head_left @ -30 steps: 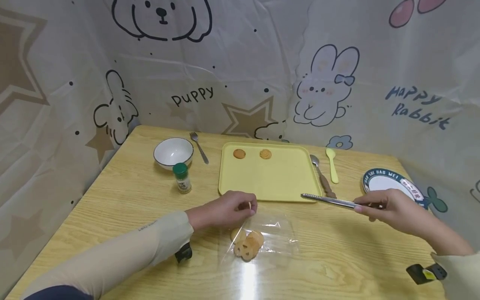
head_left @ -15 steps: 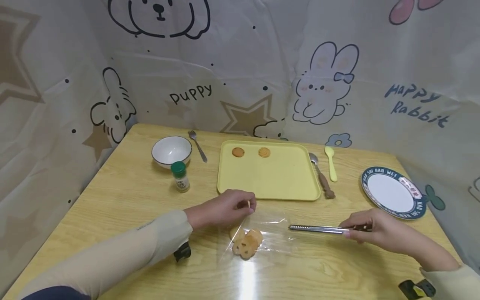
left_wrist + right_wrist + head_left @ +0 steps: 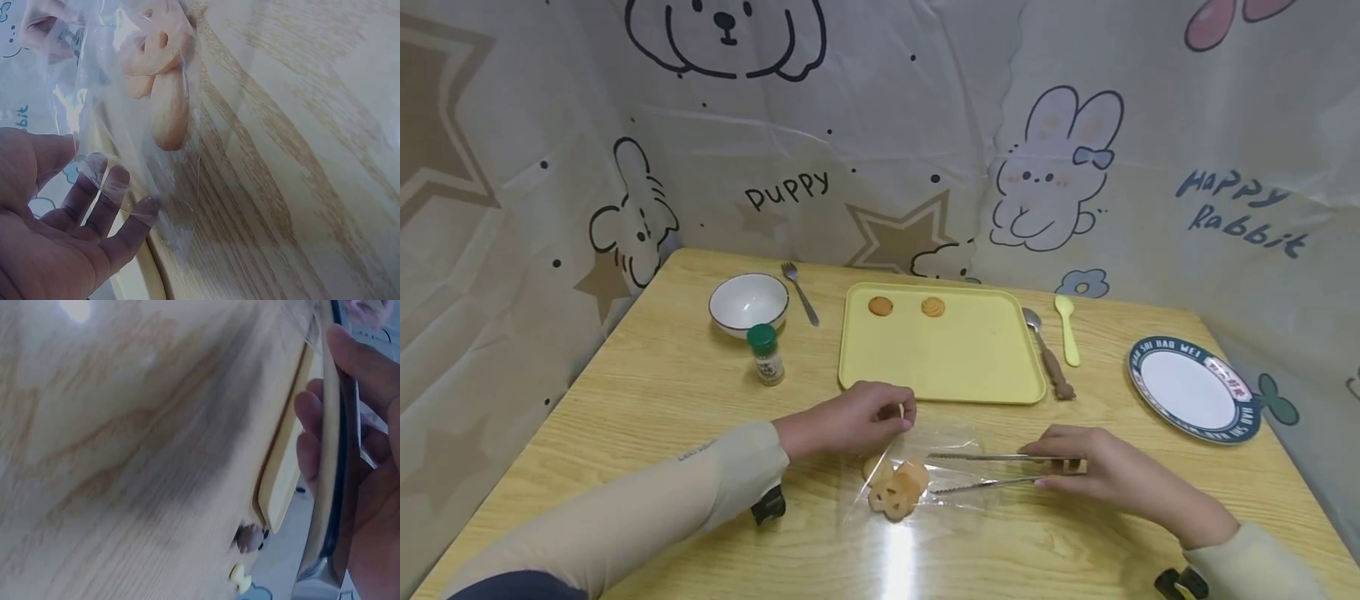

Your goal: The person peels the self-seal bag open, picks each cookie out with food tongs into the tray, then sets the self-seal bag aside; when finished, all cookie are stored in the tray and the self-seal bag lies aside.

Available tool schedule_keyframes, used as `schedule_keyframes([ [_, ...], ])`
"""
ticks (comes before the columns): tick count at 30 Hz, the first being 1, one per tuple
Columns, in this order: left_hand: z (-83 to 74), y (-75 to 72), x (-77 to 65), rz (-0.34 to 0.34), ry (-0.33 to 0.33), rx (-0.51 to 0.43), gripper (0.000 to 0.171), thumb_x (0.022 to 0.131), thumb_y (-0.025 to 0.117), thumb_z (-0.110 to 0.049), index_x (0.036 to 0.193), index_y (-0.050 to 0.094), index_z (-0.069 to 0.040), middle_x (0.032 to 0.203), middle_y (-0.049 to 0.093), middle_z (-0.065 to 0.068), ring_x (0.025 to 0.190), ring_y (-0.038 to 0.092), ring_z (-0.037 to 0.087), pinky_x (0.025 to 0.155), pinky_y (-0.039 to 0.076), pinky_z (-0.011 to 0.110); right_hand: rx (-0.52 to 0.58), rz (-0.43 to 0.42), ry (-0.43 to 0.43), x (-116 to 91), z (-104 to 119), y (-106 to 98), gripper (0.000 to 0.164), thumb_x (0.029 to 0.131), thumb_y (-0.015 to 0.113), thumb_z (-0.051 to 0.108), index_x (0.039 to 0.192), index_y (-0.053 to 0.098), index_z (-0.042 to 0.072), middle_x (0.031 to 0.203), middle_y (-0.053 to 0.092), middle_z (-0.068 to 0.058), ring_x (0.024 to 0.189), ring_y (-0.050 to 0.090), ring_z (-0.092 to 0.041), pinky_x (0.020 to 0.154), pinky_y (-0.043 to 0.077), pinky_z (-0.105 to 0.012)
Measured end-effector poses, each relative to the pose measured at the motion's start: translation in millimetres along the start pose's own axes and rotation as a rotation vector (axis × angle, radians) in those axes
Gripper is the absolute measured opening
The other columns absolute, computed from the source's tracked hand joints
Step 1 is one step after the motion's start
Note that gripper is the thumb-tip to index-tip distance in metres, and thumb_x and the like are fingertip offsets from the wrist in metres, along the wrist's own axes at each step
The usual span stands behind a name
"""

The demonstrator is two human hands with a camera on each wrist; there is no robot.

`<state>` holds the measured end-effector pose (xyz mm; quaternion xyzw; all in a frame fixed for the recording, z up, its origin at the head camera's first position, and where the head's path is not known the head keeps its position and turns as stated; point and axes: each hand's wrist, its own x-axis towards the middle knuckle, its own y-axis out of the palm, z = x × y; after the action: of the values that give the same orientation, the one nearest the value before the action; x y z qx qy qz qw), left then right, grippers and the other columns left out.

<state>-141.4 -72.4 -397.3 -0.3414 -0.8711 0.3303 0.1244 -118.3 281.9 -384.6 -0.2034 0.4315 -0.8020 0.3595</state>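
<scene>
My left hand [image 3: 853,418] pinches the edge of a clear plastic bag [image 3: 961,440] lying on the table in front of the tray. Several biscuits [image 3: 898,492] lie inside the bag, some with holes and one long and oval [image 3: 170,115] in the left wrist view. In my right hand [image 3: 1116,473] is a pair of metal tongs [image 3: 981,457], gripped between thumb and fingers. The two arms of the tongs stand apart, and their tips overlap the bag's right part, close beside the biscuits. The right wrist view shows the tongs [image 3: 331,444] along the fingers.
Behind the bag is a yellow tray [image 3: 940,358] with two round biscuits, one brown [image 3: 881,306] and one swirled [image 3: 932,307]. To its left are a bowl [image 3: 748,304], a green-capped jar [image 3: 766,357] and a fork [image 3: 801,293]; to its right, two spoons [image 3: 1066,332] and a plate [image 3: 1191,390].
My right hand has moved from the tray's front right corner toward me and left, bringing the tongs to the bag. The tongs' arms have spread apart. My left hand stays at the bag.
</scene>
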Motion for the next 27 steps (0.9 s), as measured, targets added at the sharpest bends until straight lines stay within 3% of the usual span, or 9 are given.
schedule_keyframes([
  [12,-4.3,-1.1,-0.2,0.012,-0.017,-0.025,0.005,0.097,0.057,-0.011,0.092,0.06,-0.011,0.071,0.053,-0.004,0.068,0.052,0.013,0.062,0.042,0.019,-0.268,-0.089,-0.091,15.0,9.1,13.6,0.037,0.084,0.075,0.031,0.12,0.067,0.026,0.107,0.066,0.014,0.088,0.064,0.0,0.073,0.054,-0.021],
  [19,-5.2,-1.5,-0.4,0.021,-0.001,-0.024,0.006,0.096,0.057,-0.01,0.091,0.059,-0.011,0.074,0.057,-0.001,0.068,0.053,0.011,0.063,0.043,0.018,-0.396,-0.186,-0.218,16.4,9.2,12.0,0.04,0.08,0.079,0.024,0.119,0.068,0.025,0.104,0.068,0.013,0.087,0.064,0.0,0.075,0.052,-0.016],
  [27,-4.7,-1.0,-0.1,0.026,0.003,-0.014,0.006,0.096,0.058,-0.012,0.091,0.059,-0.012,0.073,0.056,-0.004,0.067,0.052,0.008,0.064,0.043,0.018,-0.521,-0.247,-0.299,16.1,12.4,8.8,0.038,0.08,0.076,0.02,0.117,0.07,0.024,0.101,0.068,0.015,0.088,0.063,-0.001,0.077,0.054,-0.024],
])
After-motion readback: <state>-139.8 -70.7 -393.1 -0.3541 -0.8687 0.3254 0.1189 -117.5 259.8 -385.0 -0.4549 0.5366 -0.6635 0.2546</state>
